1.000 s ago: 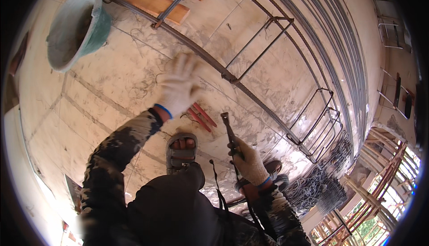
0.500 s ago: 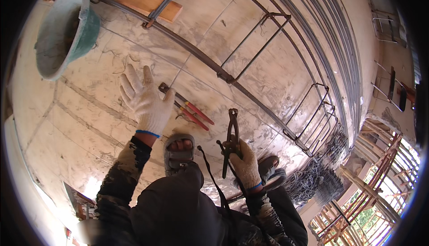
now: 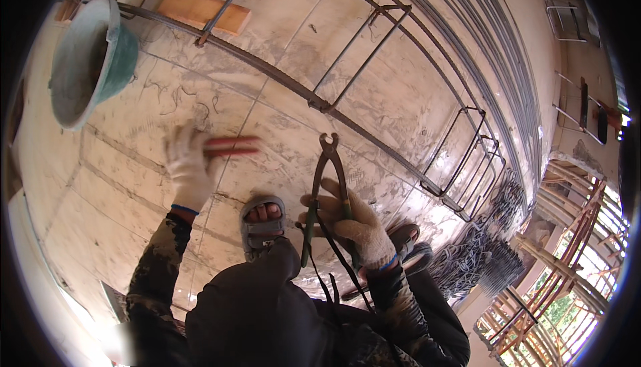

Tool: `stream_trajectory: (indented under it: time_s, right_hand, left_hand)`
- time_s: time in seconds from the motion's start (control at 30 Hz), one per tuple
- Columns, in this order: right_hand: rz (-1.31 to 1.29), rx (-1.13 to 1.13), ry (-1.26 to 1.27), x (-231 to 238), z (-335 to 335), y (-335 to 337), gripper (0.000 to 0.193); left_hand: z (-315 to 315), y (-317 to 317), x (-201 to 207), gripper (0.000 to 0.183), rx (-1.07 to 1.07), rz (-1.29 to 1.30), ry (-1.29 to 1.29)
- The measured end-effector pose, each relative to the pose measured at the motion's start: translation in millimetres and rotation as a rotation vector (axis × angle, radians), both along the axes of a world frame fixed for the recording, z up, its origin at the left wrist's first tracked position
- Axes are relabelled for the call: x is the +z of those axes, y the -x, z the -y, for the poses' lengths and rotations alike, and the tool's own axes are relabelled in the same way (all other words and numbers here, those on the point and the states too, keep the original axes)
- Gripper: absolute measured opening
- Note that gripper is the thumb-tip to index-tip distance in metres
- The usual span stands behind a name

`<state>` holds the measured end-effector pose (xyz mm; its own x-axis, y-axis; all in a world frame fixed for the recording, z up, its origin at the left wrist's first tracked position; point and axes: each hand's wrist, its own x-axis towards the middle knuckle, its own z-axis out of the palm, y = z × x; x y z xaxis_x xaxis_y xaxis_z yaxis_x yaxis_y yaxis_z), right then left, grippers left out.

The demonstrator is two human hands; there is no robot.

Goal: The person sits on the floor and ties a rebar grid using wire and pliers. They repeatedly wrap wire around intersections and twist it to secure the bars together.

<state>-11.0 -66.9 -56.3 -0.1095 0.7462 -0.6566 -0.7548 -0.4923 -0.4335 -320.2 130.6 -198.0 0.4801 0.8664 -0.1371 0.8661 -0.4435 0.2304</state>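
My gloved right hand point(image 3: 362, 230) grips a pair of end-cutting pincers point(image 3: 328, 160) by the dark green handles. Their jaws point away from me and the handles are spread. A dark strap point(image 3: 340, 247) hangs beside that hand. On the left, my gloved left hand point(image 3: 188, 167), smeared by motion, is closed around the head end of a second pair of pincers with red handles point(image 3: 234, 145). The handles stick out to its right, and their head is hidden by the glove. Both hands are over the pale floor, on the near side of the rebar frame.
A rebar cage point(image 3: 267, 70) with square stirrups crosses the floor ahead. Long steel rods point(image 3: 491, 53) lie beyond it. A green bucket point(image 3: 120, 60) is at far left, near wooden blocks point(image 3: 203, 12). Bent stirrups and wire point(image 3: 467, 260) are piled at right. My sandalled foot point(image 3: 262, 223) is between my hands.
My left hand has gone from spread open to holding the red-handled pincers, which have turned and shifted left off their spot. In my right hand, the green-handled pincers have spread apart and moved left.
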Motion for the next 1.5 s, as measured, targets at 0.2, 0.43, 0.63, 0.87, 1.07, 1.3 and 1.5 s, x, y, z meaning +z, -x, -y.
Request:
stream_trajectory:
  time_s: [0.2,0.43,0.63,0.87,1.07,1.3,1.5]
  right_hand:
    - [0.046,0.004,-0.075,6,-26,2,0.091]
    - [0.109,-0.036,-0.006,12,-29,3,0.085]
    - [0.334,0.165,0.040,18,-34,-24,0.084]
    - [0.215,0.104,0.075,27,-39,-22,0.084]
    - [0.214,-0.003,0.070,26,-43,2,0.076]
    - [-0.089,-0.270,0.131,22,-57,32,0.070]
    - [-0.427,-0.392,0.109,10,-80,40,0.038]
  left_hand:
    - [10,-23,14,0.057,0.144,0.466,-0.011]
    - [34,-117,91,0.047,-0.112,1.026,0.458]
    - [55,-123,114,0.048,-1.085,0.661,1.523]
    - [35,-100,106,0.041,-0.450,0.610,1.926]
    - [-9,-96,106,0.044,-0.042,0.311,1.485]
    - [1,-98,117,0.045,0.102,0.491,1.412]
    - [9,-96,88,0.052,0.415,0.829,1.517]
